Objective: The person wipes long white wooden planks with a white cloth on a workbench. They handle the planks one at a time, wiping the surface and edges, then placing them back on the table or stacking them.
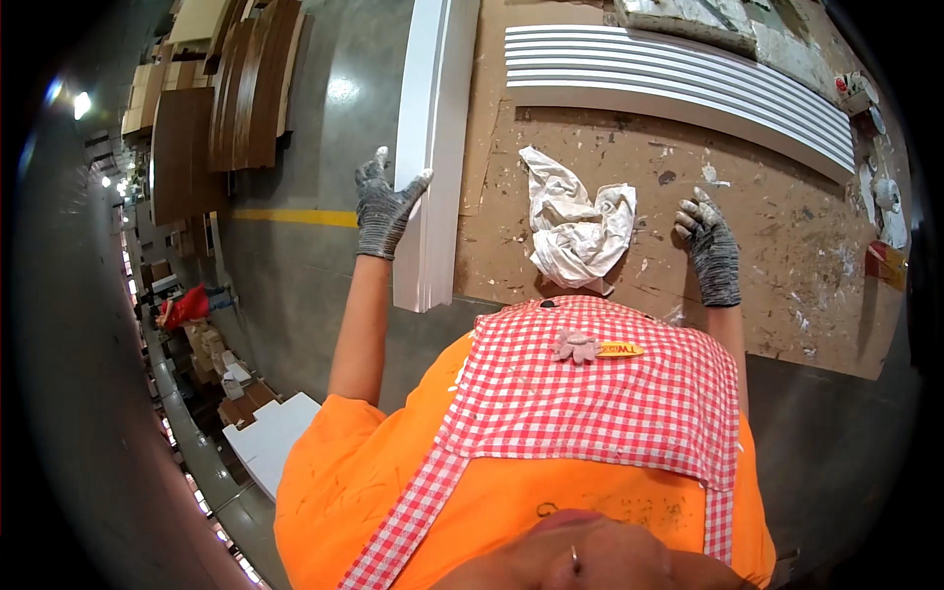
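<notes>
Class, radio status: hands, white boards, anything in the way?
Left hand on white boards, left side of table. Right hand over table, nothing visibly held. Crumpled white rag between hands.

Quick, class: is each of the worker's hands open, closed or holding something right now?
Left hand: open, thumb and fingers spread, touching the white boards.
Right hand: open, fingers loosely bent, nothing visibly held.

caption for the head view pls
Left hand at white boards, right hand over a brown worktable beside a white cloth.

yellow tag (620, 349) on checked apron (590, 413): dark letters | orange shirt (600, 480): marks, unreadable
</notes>
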